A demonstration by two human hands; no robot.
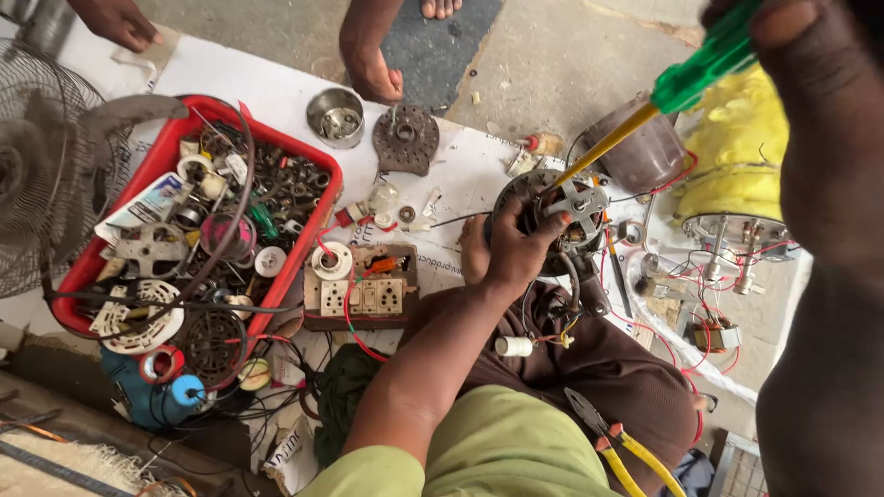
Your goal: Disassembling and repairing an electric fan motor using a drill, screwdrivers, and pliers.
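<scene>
My left hand [512, 247] grips the rim of a round fan motor [560, 213] that rests on my lap. Its metal cross bracket faces up. My right hand [799, 55], close to the camera at the top right, is shut on a screwdriver [689, 81] with a green handle and a yellow shaft. The shaft slants down to the left and its tip meets the motor's top near the bracket. Red and black wires trail from the motor across my brown-clad legs.
A red tray [318, 235] of motor parts sits at the left, a switch board [361, 293] beside it. Yellow-handled pliers [619, 444] lie on my leg. Another person's hands [373, 69] reach in at the top. A fan grille [41, 175] stands far left, a yellow winding [737, 147] right.
</scene>
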